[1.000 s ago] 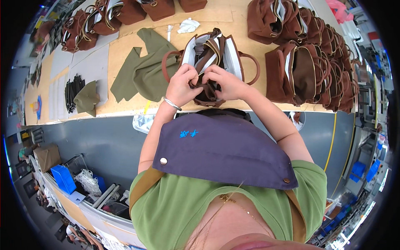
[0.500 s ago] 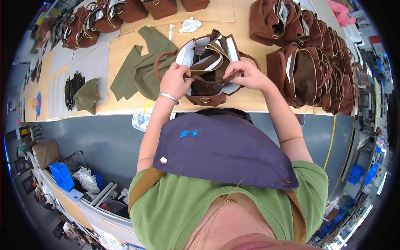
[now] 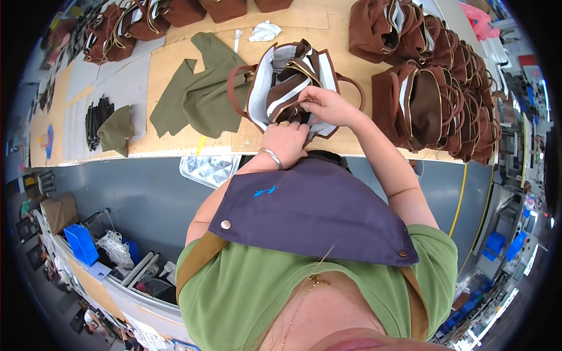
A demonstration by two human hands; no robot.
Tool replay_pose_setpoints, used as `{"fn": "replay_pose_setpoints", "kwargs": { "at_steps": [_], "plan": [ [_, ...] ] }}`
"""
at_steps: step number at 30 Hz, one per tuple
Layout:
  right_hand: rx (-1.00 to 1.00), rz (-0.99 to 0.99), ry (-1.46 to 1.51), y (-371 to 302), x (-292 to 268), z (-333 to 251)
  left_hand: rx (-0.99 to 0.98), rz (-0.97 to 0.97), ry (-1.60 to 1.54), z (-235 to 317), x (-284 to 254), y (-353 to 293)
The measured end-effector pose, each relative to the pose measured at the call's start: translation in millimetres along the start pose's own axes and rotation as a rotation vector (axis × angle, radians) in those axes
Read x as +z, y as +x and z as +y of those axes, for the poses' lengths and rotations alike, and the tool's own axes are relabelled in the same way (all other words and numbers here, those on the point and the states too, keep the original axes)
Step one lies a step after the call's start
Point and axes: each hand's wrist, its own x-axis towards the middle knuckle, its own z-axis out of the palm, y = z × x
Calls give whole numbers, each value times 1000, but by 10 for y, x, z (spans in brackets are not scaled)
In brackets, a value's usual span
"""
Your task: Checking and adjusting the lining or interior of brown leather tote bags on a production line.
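Observation:
A brown handbag (image 3: 261, 93) with pale lining stands open at the table's near edge, its two handles spread to the sides. Inside, dark brown fabric with white strips and a zip edge lies folded. My left hand (image 3: 285, 139), with a silver bangle at its wrist, is closed over the bag's near rim, fingertips inside. Just right of it, my right hand (image 3: 329, 107) reaches over the opening, thumb and forefinger pinched on the bag's brown inner fabric. The fingers partly hide what lies between them. Left of the bag, olive green cloth (image 3: 202, 96) lies spread out.
Rows of brown handbags (image 3: 424, 108) crowd the table's right side, with more bags (image 3: 190, 10) along the far edge. White crumpled cloth (image 3: 264, 31) lies beyond the bag. To the left are black strips (image 3: 99, 123) and a small olive piece (image 3: 115, 131).
My left hand has moved right and nearer, from the bag's left side to its near rim. My right hand has shifted left over the opening. The inner fabric has moved.

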Motion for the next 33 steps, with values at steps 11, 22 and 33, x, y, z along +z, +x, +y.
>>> {"fn": "replay_pose_setpoints", "kwargs": {
  "at_steps": [11, 22, 33],
  "plan": [
    [-180, -278, -598, -245, -552, -1281, 299, 321, -227, -224, -1199, 157],
    [-84, -328, -752, -522, -515, -1540, 335, 312, -399, -115, -1196, 128],
    [-218, -96, -486, -318, -625, -1027, 252, 364, -359, -164, -883, 162]
  ]
}}
